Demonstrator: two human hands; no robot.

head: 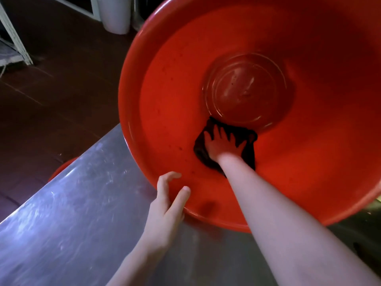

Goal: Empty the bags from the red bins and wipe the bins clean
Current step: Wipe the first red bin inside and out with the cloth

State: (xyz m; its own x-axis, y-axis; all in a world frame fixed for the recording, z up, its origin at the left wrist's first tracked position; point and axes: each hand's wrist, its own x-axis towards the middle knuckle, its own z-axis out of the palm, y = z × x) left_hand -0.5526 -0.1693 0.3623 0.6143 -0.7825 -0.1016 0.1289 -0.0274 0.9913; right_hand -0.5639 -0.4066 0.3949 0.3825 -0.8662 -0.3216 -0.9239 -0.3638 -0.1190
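The right hand (221, 144) reaches deep into the red bin (165, 89), its fingers spread flat and pressing a dark cloth (200, 151) against the inner wall. The cloth lies just at the 6 o'clock edge of the bin's round base (245, 89). Nothing is pinched: the palm and straight fingers simply bear down on the cloth, and the forearm runs back towards 5 o'clock.

The left hand (165, 207) is at the bin's rim, at about 7 o'clock on the opening. Its thumb lies along the inside of the rim and the other fingers are loosely curved above the edge. Blur hides whether they actually clasp the rim.

The bin lies tipped on its side on a scuffed metal table (72, 213), its mouth turned to the camera. It fills the view from 12 round to 4 o'clock, and small dark specks dot its inner wall. The base shines as if wet.

At 9 o'clock, beyond the table's edge, a curved piece of another red object (61, 169) shows above the dark tiled floor (61, 89). A white container (115, 15) stands on the floor at 11 o'clock, and a white frame (18, 38) at 10 o'clock.
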